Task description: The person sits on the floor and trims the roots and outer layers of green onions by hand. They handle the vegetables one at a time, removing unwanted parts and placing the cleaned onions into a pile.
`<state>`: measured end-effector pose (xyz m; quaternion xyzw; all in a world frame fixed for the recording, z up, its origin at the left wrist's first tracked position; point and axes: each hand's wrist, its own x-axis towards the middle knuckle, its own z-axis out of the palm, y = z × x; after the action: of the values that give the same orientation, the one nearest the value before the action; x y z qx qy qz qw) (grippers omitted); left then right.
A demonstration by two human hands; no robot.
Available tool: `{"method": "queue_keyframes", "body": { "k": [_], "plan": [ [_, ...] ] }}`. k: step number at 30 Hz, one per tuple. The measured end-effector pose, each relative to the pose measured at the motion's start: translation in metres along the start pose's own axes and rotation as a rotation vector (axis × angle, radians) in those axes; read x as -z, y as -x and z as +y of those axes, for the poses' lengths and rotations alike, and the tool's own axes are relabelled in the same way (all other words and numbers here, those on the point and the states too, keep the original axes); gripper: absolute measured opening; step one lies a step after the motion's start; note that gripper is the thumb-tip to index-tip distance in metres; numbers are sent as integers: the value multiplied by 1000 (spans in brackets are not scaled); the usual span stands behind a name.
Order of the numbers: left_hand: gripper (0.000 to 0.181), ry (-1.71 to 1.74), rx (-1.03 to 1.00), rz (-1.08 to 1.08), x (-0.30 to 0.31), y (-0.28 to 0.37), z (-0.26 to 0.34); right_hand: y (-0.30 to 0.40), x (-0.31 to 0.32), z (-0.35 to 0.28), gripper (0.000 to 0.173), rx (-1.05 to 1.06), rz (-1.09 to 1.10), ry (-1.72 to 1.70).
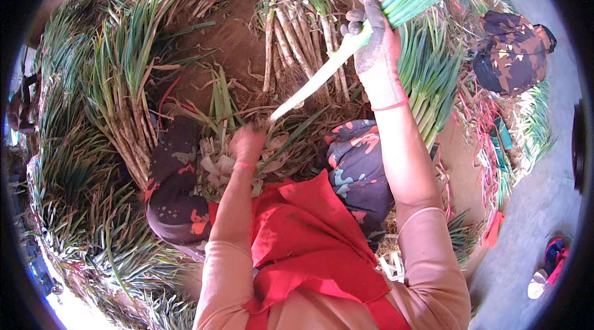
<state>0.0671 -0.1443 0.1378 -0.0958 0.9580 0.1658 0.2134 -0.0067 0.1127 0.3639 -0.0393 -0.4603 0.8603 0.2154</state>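
Note:
My right hand (378, 42), in a grey-palmed work glove with a reddish cuff, grips a large green onion (325, 68) where its white shank meets the green leaves. The stalk slants down to the left, roots lowest. At that root end is my left hand (248, 144), motion-blurred, its fingers curled around the roots. Below it, between my knees, lies a heap of peeled skins and leaf scraps (218, 163). Beyond my right forearm rests a pile of clean green onions (427, 84) with pale shanks.
Unpeeled green onion bundles with brown shanks stand ahead (297, 42) and to the left (125, 130). More leaves (69, 218) bank up along the left. At right are red ties (487, 144), a green object (500, 140) and a camouflage-patterned bundle (515, 54). A red apron (311, 228) covers my lap.

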Motion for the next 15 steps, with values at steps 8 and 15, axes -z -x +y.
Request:
{"method": "queue_keyframes", "body": {
  "k": [8,15],
  "plan": [
    [27,722,-545,371,64,24,48,-1,6,1,31,-148,-220,-97],
    [45,829,-856,138,101,46,134,2,-1,4,40,-227,-364,-224]
  ]
}}
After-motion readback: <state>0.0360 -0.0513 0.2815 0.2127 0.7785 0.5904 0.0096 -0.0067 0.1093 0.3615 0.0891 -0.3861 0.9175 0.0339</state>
